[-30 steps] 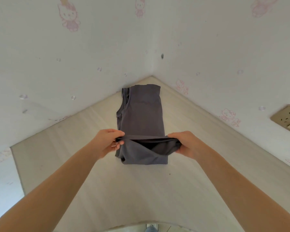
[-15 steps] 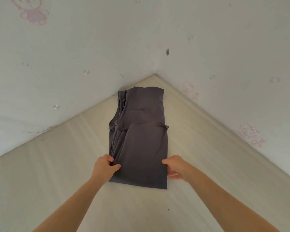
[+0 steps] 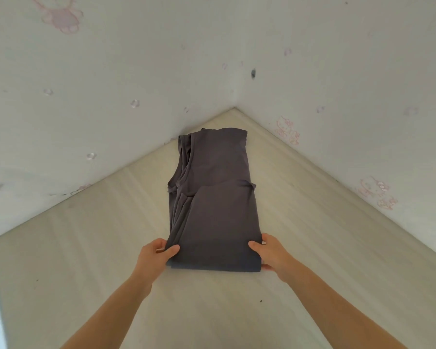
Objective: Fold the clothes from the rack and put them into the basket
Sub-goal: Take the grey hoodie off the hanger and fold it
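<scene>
Left hand (image 3: 154, 256) and right hand (image 3: 272, 255) each pinching a near corner of the dark grey top (image 3: 213, 210), flat on the pale table (image 3: 86, 248).

A dark grey sleeveless top (image 3: 213, 197) lies folded lengthwise on the pale desk (image 3: 86, 260), its neck end pointing into the desk's far corner where two walls meet. The left hand (image 3: 156, 255) pinches the top's near left corner, thumb on the cloth. The right hand (image 3: 269, 255) holds the near right corner, thumb on top, fingers at the cloth's side edge. Creases run along the top's left side. The wallpaper (image 3: 111, 71) is pale with faint pink cartoon cats. A small dark speck (image 3: 261, 301) sits on the desk near the right forearm.
</scene>
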The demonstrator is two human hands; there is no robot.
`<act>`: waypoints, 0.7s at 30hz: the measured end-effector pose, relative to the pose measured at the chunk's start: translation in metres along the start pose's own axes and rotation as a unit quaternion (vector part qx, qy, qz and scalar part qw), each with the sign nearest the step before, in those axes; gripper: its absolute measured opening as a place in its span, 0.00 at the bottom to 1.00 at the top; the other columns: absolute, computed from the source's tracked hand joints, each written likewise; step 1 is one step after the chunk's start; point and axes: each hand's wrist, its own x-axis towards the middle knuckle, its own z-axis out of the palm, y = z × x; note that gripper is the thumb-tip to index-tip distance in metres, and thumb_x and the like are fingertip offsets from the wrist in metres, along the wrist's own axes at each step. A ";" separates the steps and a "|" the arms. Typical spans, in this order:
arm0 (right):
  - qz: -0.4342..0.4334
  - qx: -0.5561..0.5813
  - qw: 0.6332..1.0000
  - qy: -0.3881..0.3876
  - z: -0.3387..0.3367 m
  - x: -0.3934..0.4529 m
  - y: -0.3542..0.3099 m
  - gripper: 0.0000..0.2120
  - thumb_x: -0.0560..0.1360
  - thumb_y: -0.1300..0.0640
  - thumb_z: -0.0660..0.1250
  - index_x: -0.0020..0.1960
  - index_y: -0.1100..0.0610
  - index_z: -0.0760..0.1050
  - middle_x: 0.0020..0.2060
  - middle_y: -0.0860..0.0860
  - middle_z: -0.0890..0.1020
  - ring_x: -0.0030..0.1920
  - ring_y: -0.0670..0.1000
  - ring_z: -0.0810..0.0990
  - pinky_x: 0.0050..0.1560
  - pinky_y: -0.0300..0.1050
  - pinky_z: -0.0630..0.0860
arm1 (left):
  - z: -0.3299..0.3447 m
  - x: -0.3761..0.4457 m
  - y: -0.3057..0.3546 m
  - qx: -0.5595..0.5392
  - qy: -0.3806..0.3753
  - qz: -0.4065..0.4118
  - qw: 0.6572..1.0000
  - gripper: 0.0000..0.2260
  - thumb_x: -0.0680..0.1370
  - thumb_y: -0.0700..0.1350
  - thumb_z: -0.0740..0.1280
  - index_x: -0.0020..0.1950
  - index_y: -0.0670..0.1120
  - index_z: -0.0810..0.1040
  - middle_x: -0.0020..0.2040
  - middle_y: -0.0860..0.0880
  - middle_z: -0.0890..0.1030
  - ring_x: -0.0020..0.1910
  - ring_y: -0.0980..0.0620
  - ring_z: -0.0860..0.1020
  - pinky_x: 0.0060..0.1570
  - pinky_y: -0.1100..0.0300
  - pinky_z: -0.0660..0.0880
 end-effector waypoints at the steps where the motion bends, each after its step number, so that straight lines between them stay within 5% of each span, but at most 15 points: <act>1: -0.005 0.009 1.000 0.005 0.001 -0.007 0.003 0.14 0.81 0.53 0.60 0.65 0.54 0.68 0.60 0.51 0.76 0.57 0.54 0.78 0.55 0.52 0.79 | -0.002 -0.006 -0.001 -0.023 -0.010 -0.001 1.000 0.10 0.76 0.39 0.70 0.37 0.41 0.72 0.32 0.49 0.74 0.34 0.52 0.71 0.37 0.60 0.68; 7: -0.061 0.031 0.996 0.060 0.011 -0.060 0.030 0.12 0.79 0.53 0.63 0.60 0.49 0.64 0.53 0.55 0.79 0.50 0.54 0.80 0.50 0.53 0.80 | -0.013 -0.049 -0.027 -0.080 -0.032 0.001 0.996 0.06 0.78 0.38 0.67 0.41 0.40 0.74 0.40 0.44 0.78 0.40 0.48 0.77 0.47 0.51 0.79; 10: -0.089 0.025 0.993 0.076 0.013 -0.091 0.039 0.19 0.77 0.54 0.66 0.62 0.44 0.61 0.48 0.57 0.81 0.47 0.54 0.81 0.45 0.46 0.78 | -0.019 -0.073 -0.041 0.013 -0.022 0.054 0.998 0.05 0.78 0.39 0.66 0.43 0.42 0.74 0.42 0.44 0.79 0.40 0.45 0.79 0.44 0.48 0.81; 13: -0.099 0.012 0.992 0.077 0.010 -0.115 0.045 0.14 0.76 0.53 0.68 0.57 0.43 0.67 0.45 0.56 0.82 0.46 0.54 0.82 0.46 0.49 0.79 | -0.026 -0.094 -0.042 0.071 -0.005 0.089 0.993 0.05 0.77 0.41 0.69 0.48 0.47 0.73 0.38 0.46 0.79 0.35 0.47 0.79 0.34 0.57 0.77; 17: -0.085 0.047 0.992 0.080 0.003 -0.140 0.039 0.02 0.74 0.57 0.69 0.47 0.52 0.79 0.46 0.55 0.83 0.45 0.54 0.82 0.40 0.49 0.82 | -0.043 -0.113 -0.027 0.069 0.001 0.146 0.987 0.09 0.75 0.42 0.72 0.47 0.54 0.74 0.31 0.46 0.74 0.29 0.51 0.72 0.30 0.61 0.70; 21: -0.073 0.097 0.992 0.029 -0.009 -0.163 0.018 0.05 0.74 0.61 0.69 0.46 0.63 0.81 0.43 0.57 0.82 0.40 0.52 0.80 0.33 0.43 0.79 | -0.059 -0.122 0.004 0.009 -0.023 0.161 0.987 0.08 0.76 0.39 0.71 0.38 0.50 0.83 0.33 0.46 0.81 0.31 0.52 0.76 0.29 0.61 0.75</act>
